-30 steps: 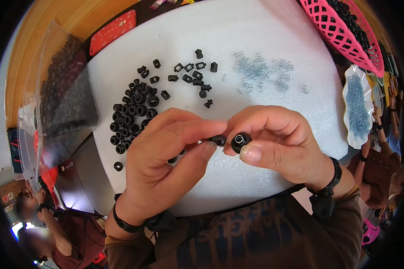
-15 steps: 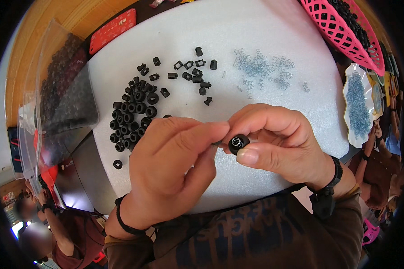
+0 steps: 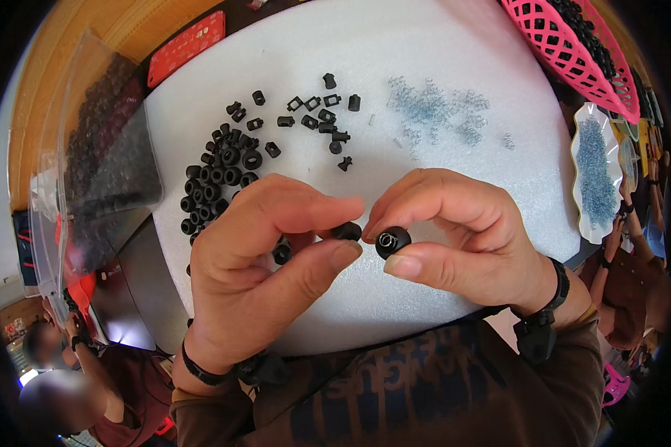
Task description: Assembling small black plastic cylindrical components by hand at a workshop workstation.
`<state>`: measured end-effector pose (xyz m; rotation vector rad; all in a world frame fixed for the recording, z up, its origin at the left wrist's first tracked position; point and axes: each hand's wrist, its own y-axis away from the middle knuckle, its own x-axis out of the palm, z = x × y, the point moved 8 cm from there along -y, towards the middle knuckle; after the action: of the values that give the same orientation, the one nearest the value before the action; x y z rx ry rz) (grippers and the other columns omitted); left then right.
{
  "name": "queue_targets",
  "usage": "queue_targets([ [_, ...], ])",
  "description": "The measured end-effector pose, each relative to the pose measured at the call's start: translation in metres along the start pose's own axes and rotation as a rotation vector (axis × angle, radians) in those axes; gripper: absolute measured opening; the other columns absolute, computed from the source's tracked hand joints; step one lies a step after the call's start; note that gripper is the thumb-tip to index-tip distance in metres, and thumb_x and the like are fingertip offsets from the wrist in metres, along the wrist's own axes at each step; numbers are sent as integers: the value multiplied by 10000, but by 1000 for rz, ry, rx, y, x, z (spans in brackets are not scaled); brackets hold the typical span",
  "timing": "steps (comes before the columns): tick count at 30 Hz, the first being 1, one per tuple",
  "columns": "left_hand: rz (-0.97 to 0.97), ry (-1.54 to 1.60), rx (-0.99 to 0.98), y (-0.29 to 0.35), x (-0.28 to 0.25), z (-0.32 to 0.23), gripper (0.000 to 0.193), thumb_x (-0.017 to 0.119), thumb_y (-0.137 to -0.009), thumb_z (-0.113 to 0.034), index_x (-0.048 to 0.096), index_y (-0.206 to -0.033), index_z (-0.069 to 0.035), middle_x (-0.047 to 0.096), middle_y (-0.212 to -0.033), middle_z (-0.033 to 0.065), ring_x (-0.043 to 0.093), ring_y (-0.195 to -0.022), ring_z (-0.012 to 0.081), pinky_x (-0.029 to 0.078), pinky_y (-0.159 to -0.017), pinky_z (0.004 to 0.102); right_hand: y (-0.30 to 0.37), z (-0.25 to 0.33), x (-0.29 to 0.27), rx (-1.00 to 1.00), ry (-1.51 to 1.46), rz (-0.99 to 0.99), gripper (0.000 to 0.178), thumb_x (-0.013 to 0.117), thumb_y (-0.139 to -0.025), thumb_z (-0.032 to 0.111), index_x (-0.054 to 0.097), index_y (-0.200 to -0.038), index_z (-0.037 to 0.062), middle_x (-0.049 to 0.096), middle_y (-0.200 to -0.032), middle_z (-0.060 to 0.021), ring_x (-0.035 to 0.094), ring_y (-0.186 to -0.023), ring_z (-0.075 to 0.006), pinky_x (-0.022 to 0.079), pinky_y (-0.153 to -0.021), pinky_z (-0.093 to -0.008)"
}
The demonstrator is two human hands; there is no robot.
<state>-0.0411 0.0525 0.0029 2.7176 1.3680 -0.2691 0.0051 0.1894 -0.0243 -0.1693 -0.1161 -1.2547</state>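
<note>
A silvery coil (image 3: 386, 243) shows in a black cap (image 3: 402, 237) over a white foam sheet (image 3: 425, 37), black rings (image 3: 230, 156) massed toward its left edge, silvery-blue springs (image 3: 423, 108) toward its far edge. A red case (image 3: 186, 48) with a pale pattern flanks the far left corner, a pink lattice basket (image 3: 625, 106) the far right, a white scalloped tray (image 3: 578, 164) the right edge. The brown top (image 3: 455, 413) bears dark blue lettering.

Rings (image 3: 217, 177) left; springs (image 3: 425, 106) right; basket (image 3: 553, 51) far right

My far left: pale wall (image 3: 4, 249) | upper left: wood-grained surface (image 3: 127, 37) | lower left: white glare (image 3: 130, 334) on a dark surface (image 3: 136, 287)
</note>
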Motion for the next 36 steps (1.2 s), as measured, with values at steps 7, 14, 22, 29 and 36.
queue_targets([
  [7,-32,124,-77,3,4,7,262,709,-735,-13,664,-991,20,560,-885,37,512,-780,96,389,-694,224,-1,2,0,-17,97,1,194,670,-816,24,607,-997,-6,599,-989,-109,575,-938,-182,438,-836,-295],
  [14,-6,-41,-14,1,3,2,248,674,-786,-66,672,-1019,20,573,-857,41,502,-664,73,369,-581,195,-1,2,-1,-39,148,-11,212,692,-796,27,611,-990,0,606,-975,-111,584,-916,-190,439,-824,-294],
  [22,0,-140,27,3,5,-6,261,694,-784,-112,679,-1014,12,577,-821,36,490,-692,87,357,-600,211,-2,5,0,-67,212,-2,192,703,-784,30,612,-952,9,616,-909,-85,586,-830,-179,445,-754,-285],
  [29,16,-257,93,3,8,-11,250,683,-779,-76,676,-1010,17,592,-802,55,506,-708,123,372,-619,234,-2,2,1,-69,205,9,162,697,-796,40,603,-923,9,607,-850,-71,570,-763,-163,437,-694,-279],
  [36,3,-308,119,6,11,-16,254,657,-757,13,673,-1010,18,605,-820,78,539,-720,140,407,-629,234,-1,4,2,-83,200,-15,136,684,-811,51,598,-905,4,602,-814,-66,564,-728,-168,431,-665,-274],
])
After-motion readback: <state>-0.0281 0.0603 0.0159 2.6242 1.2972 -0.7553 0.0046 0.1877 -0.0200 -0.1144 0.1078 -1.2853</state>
